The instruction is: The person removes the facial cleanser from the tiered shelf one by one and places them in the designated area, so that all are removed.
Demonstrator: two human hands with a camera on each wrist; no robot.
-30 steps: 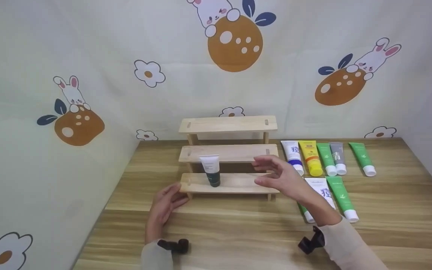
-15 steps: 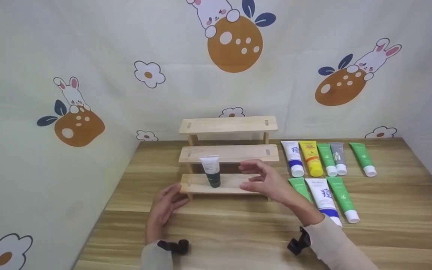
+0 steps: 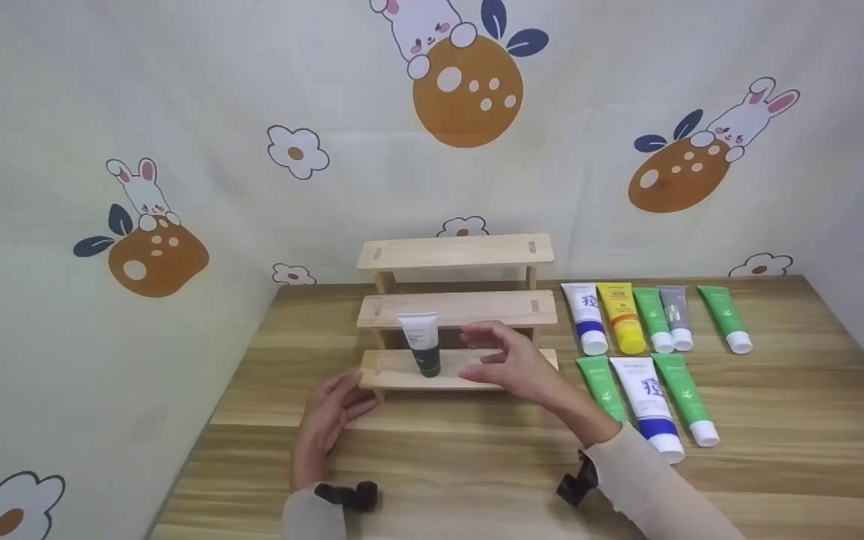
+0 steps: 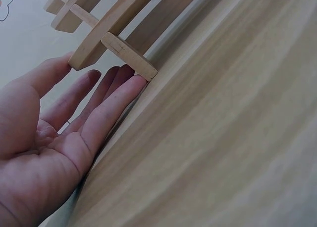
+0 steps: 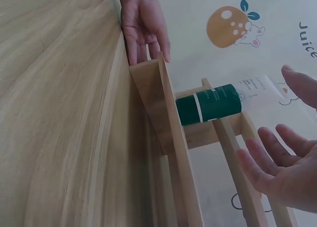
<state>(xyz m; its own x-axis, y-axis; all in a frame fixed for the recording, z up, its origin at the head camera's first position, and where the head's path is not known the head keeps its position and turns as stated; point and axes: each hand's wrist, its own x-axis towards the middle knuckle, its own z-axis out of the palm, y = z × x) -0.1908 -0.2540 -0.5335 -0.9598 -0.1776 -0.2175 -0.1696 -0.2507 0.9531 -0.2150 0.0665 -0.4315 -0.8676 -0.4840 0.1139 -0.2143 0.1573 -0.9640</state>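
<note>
A white and dark green squeeze tube (image 3: 420,346) stands upright on its cap on the lowest board of a three-step wooden rack (image 3: 481,369). At the rack's left end, my left hand (image 3: 329,416) touches that board with its thumb tip. Its long fingers (image 4: 116,100) lie extended by the rack's leg, close over the tabletop. Just right of the tube, my right hand (image 3: 520,366) hovers with thumb and fingers apart, nothing between them. The right wrist view shows the tube's white upper end near the fingers (image 5: 270,160).
Right of the rack, tubes lie in two rows on the wooden table (image 3: 462,465). Among them are a yellow tube (image 3: 621,315), a grey tube (image 3: 675,315), a white and blue tube (image 3: 643,401) and several green ones. A patterned cloth (image 3: 372,180) hangs behind.
My right hand has moved left over the lowest board, from its right end toward the standing tube, uncovering the tubes in the front row. The left hand and the rack have stayed put.
</note>
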